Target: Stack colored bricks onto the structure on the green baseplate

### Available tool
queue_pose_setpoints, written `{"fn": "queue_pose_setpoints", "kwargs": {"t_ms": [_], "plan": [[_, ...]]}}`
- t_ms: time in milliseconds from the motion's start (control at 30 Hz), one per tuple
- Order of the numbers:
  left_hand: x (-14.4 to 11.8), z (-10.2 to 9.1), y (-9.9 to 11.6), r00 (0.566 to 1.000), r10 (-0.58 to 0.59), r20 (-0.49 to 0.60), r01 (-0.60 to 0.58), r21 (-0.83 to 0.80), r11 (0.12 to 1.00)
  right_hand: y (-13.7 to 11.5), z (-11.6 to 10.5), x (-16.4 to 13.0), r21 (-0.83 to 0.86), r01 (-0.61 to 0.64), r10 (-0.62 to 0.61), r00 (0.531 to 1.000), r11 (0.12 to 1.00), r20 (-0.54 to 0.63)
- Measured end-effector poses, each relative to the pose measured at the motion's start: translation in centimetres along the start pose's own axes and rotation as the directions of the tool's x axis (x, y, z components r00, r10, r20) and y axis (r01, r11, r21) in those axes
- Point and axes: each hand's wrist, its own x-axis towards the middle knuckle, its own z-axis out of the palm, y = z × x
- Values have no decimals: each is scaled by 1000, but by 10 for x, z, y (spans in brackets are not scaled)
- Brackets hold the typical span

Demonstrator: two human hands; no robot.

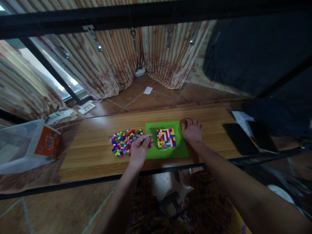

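A light green studded baseplate lies on the wooden tabletop. On its middle stands a low, square build of multicoloured toy bricks. My left hand is over the plate's left edge, thumb and fingers pinched together. Whatever is in that pinch is too small to make out. To the left of the plate spreads a loose pile of small coloured bricks, partly hidden behind my left hand. My right hand rests at the plate's right edge, its fingers loosely spread and holding nothing.
A clear plastic bin with an orange label stands at the left. Dark flat objects and white paper lie at the table's right end. A black bar crosses above, with metal pieces hanging from it. Curtains hang behind.
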Motion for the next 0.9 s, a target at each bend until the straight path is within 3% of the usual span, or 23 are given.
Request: {"fn": "queue_pose_setpoints", "kwargs": {"t_ms": [167,367,633,900], "plan": [[21,2,-4,993,118,27,-119,360,925,-1,-1,0,3,-1,1,1000,1000,-3],[35,8,7,964,226,143,-262,674,691,-1,-2,0,-13,-7,7,1000,1000,-2],[43,21,12,966,174,192,-259,731,631,-1,0,0,-13,-1,1,1000,1000,-5],[56,19,20,957,116,266,-282,764,580,-2,-2,0,-7,-6,6,1000,1000,3]]}}
